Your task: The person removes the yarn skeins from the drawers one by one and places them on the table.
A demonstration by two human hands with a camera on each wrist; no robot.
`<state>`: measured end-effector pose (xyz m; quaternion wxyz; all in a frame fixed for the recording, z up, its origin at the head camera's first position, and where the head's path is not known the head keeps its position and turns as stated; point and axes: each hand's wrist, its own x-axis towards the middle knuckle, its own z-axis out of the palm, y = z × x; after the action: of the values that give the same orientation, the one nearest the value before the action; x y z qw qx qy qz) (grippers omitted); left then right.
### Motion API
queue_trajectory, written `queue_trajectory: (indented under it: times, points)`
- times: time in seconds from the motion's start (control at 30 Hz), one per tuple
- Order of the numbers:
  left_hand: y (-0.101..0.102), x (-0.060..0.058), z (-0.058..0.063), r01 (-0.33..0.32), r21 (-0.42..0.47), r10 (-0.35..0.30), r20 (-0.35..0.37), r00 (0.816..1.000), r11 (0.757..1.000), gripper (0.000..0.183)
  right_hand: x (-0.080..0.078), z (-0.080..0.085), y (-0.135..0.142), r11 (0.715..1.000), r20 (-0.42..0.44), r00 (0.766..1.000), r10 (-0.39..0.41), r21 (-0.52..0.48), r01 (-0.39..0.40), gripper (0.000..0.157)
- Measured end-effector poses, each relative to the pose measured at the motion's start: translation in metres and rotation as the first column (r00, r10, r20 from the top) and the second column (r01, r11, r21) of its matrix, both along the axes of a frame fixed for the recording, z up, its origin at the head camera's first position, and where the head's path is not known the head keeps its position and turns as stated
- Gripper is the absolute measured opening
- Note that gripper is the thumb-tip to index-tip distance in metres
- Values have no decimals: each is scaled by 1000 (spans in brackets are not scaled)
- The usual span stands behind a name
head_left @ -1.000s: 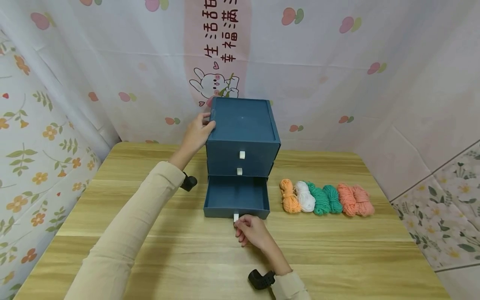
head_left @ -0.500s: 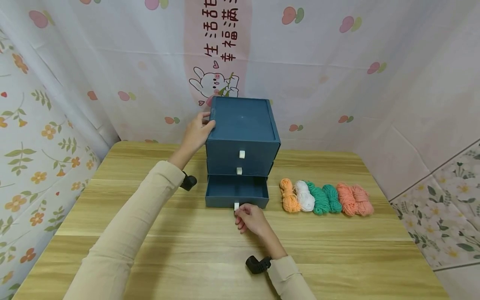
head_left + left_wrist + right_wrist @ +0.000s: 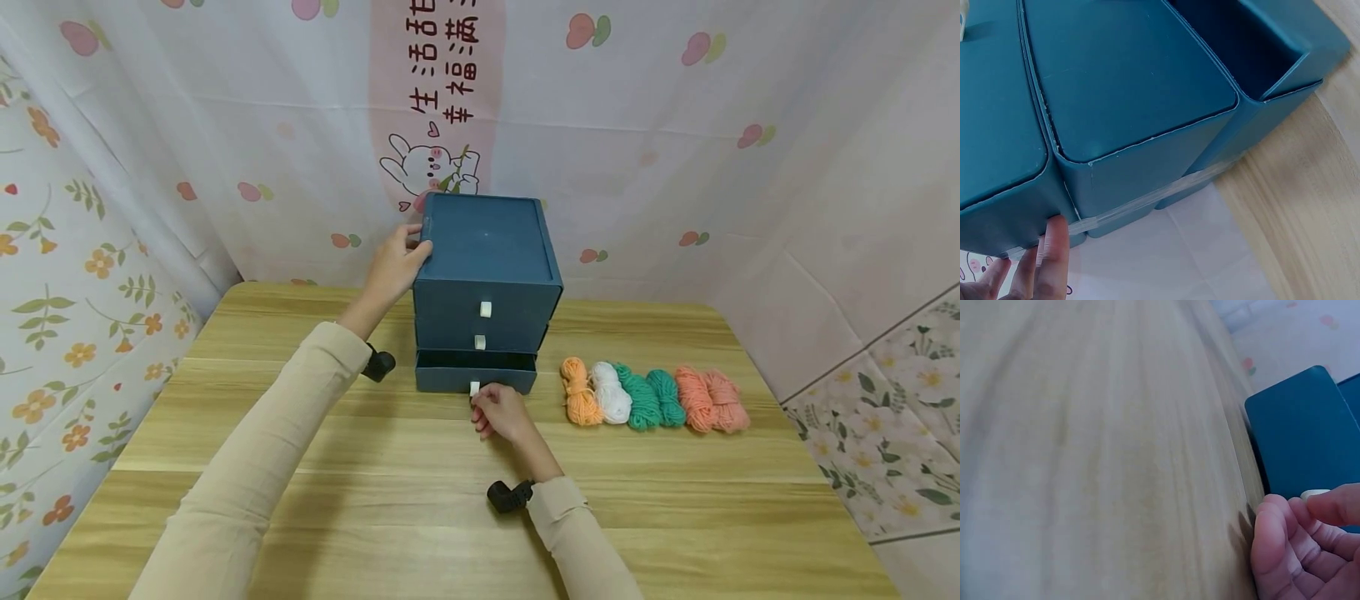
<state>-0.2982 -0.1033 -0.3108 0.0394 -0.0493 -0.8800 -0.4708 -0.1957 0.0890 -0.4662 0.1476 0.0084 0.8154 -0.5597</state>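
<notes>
A dark blue drawer cabinet (image 3: pixel 487 237) stands at the back of the wooden table. Its bottom drawer (image 3: pixel 442 382) is partly out, and the part of its inside that shows is dark. My right hand (image 3: pixel 504 412) pinches that drawer's small white pull tab (image 3: pixel 475 387) between thumb and forefinger; in the right wrist view the tab (image 3: pixel 1314 494) peeks out above the fingertips. My left hand (image 3: pixel 393 260) rests on the cabinet's upper left edge, thumb on top. Fairly straight fingers (image 3: pixel 1055 256) touch the cabinet's side in the left wrist view.
Right of the cabinet lies a row of yarn skeins: orange (image 3: pixel 580 393), white (image 3: pixel 611 393), green (image 3: pixel 639 398) and coral pink (image 3: pixel 697 400). Two upper drawers with white tabs (image 3: pixel 485 309) are closed. A patterned curtain (image 3: pixel 637 167) hangs behind the table (image 3: pixel 390 492).
My right hand has moved forward, pushing the bottom drawer most of the way into the cabinet. My left hand has stayed on the cabinet's edge.
</notes>
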Motion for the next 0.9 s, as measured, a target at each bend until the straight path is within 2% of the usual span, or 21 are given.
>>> queue_trajectory:
  times: [0.2, 0.4, 0.7, 0.9]
  points:
    - [2, 0, 1, 11, 2, -11, -3, 1000, 1000, 53, -11, -2, -2, 999, -21, 999, -35, 0, 35, 18]
    - [2, 0, 1, 14, 5, -14, -7, 1000, 1000, 53, -23, -1, -3, 999, -5, 999, -50, 21, 50, 18]
    - [-5, -1, -1, 15, 1, -15, -2, 1000, 1000, 54, -33, 0, -9, 999, 36, 999, -23, 42, 22, 18]
    - [-8, -1, 0, 16, -15, -16, 4, 1000, 1000, 53, -35, 0, -10, 997, 21, 1000, -2, 72, 1, 20]
